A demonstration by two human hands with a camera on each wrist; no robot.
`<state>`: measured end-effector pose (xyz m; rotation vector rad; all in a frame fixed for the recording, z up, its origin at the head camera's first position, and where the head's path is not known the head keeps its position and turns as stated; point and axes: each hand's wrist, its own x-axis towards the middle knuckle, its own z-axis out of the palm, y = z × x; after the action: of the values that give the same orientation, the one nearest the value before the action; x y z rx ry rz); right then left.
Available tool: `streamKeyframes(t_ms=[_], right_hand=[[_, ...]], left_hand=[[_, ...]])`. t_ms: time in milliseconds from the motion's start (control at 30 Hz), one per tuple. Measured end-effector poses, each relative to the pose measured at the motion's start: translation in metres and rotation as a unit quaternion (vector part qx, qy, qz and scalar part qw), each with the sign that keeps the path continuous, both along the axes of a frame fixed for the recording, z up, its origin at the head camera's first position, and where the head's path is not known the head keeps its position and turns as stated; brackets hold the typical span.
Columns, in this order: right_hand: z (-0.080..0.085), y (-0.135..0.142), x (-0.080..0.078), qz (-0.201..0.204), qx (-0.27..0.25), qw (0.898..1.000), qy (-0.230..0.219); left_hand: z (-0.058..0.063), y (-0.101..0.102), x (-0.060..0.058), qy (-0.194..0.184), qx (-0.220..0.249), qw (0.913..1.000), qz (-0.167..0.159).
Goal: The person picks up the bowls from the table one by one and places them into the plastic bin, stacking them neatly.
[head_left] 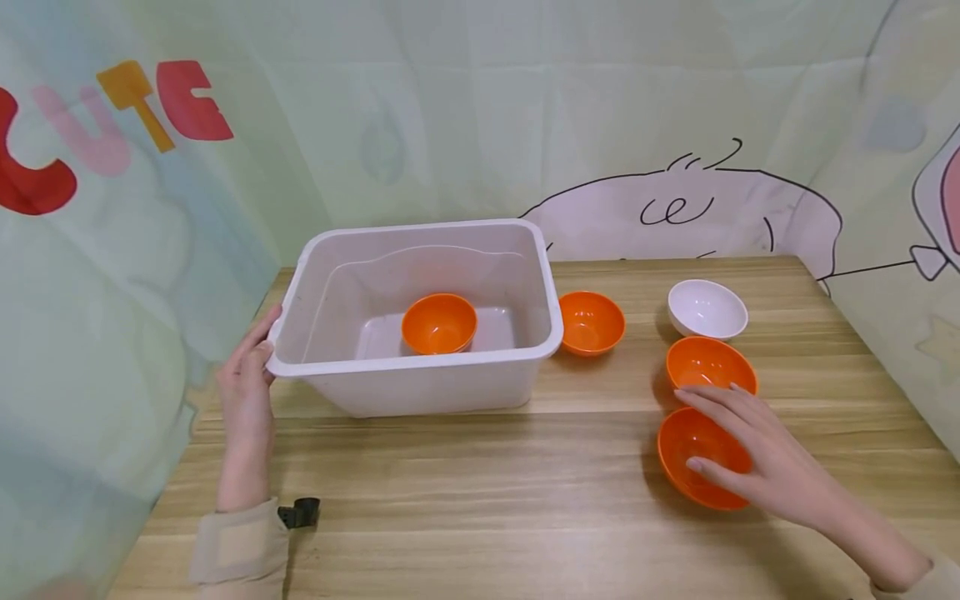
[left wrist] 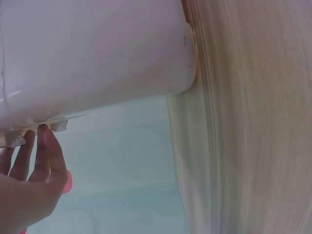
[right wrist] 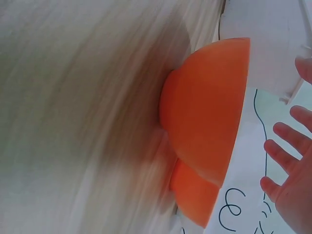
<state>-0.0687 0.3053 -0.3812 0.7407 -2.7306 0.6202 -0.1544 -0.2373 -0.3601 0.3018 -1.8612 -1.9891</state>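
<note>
At its left end, my left hand (head_left: 249, 371) grips the rim of a white plastic bin (head_left: 420, 392). In the left wrist view, the fingers (left wrist: 43, 156) bend up under the bin's rim. My right hand (head_left: 757, 450) hovers with spread fingers over the nearest orange bowl (head_left: 693, 475) on the right. The right wrist view shows that bowl (right wrist: 207, 107) upright on the table, the fingers (right wrist: 287, 158) apart beyond its rim. Just behind it sits another orange bowl (head_left: 705, 362), partly covered by the fingertips in the head view. One more orange bowl (head_left: 439, 323) lies inside the bin.
An orange bowl (head_left: 592, 323) stands at the bin's right side, partly overlapped by its rim. A white bowl (head_left: 707, 308) is at the back right. The wooden table (head_left: 480, 500) meets a printed cloth (head_left: 420, 125) at the back. A small black clip-like piece (head_left: 300, 512) shows by the left sleeve.
</note>
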Motion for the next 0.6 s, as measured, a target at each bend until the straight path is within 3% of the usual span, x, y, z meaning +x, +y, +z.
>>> streamKeyframes(t_ms=[433, 600], right_hand=[[-0.012, 0.009, 0.011, -0.025, 0.02, 0.998, -0.045], [-0.016, 0.012, 0.014, -0.024, 0.027, 0.999, -0.041]], left_hand=[[-0.001, 0.0, 0.0, -0.003, 0.003, 1.0, 0.003], [-0.001, 0.0, -0.001, -0.001, 0.002, 1.0, 0.005]])
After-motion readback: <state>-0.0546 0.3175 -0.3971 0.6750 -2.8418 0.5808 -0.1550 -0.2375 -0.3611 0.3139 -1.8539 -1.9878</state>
